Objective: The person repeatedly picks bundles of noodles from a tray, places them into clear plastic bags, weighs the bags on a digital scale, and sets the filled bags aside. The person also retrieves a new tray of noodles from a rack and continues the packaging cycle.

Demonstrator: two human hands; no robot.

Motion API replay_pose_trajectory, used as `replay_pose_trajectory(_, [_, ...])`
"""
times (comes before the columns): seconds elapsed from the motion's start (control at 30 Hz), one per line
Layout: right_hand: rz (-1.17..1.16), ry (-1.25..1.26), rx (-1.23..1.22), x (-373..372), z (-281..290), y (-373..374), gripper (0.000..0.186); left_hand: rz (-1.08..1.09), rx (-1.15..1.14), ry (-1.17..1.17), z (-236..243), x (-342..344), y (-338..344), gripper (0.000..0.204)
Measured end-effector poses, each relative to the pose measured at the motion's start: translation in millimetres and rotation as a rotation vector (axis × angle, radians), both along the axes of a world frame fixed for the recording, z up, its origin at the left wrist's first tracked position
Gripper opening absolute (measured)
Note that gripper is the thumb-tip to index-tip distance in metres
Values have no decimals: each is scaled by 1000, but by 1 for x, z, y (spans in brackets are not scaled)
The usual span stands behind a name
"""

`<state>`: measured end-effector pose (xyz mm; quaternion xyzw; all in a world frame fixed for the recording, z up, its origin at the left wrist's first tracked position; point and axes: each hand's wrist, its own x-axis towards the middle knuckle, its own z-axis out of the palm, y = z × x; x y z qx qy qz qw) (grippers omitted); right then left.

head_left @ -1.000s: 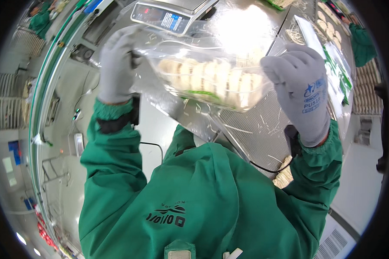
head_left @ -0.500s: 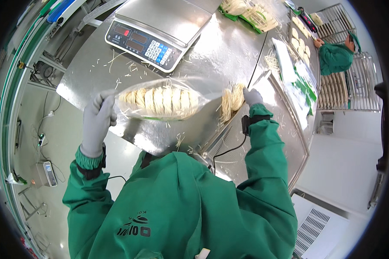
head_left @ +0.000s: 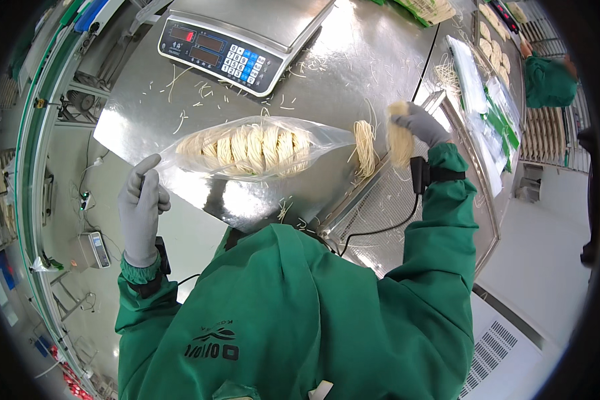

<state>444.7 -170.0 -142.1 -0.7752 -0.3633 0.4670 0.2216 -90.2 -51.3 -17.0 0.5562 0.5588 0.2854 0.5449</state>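
My left hand (head_left: pixel 142 210), in a grey glove, pinches the left end of a clear bag (head_left: pixel 243 150) of several pale noodle nests, which lies along the steel table (head_left: pixel 133 120). My right hand (head_left: pixel 421 125), also gloved, grips a pale noodle bundle (head_left: pixel 399 143) to the right of the bag. Another loose noodle bundle (head_left: pixel 365 148) rests between the bag's right end and that hand.
A scale (head_left: pixel 217 57) stands behind the bag. Filled packs (head_left: pixel 427 10) lie at the back. At right are plastic bags (head_left: pixel 473 87), a perforated tray (head_left: pixel 380 207) with a cable, and a co-worker (head_left: pixel 548 80) beside noodle trays. A conveyor (head_left: pixel 37 167) runs at left.
The bag, earlier held up between both hands, now lies on the table. My right hand left it, reached the loose bundles and has drawn one aside to the right.
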Motion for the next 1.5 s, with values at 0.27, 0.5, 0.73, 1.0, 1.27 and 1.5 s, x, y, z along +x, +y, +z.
replay_pose_trajectory(0.27, [-33,-681,-236,-107,-77,-27,66,141,593,86,13,8,-31,49])
replay_pose_trajectory(0.5, [-121,-4,78,-155,40,-25,50,-551,160,-346,7,24,-77,44])
replay_pose_trajectory(0.73, [124,108,325,-245,130,-56,43,-914,-451,-429,-23,121,-101,63])
replay_pose_trajectory(1.0, [46,150,589,-286,151,-94,83,-504,-514,-977,-19,110,-121,35])
replay_pose_trajectory(1.27, [-110,408,572,-298,179,-73,55,-586,-97,-789,9,97,-100,41])
replay_pose_trajectory(1.5, [453,-562,698,-275,196,9,43,-490,1346,728,22,33,-9,32])
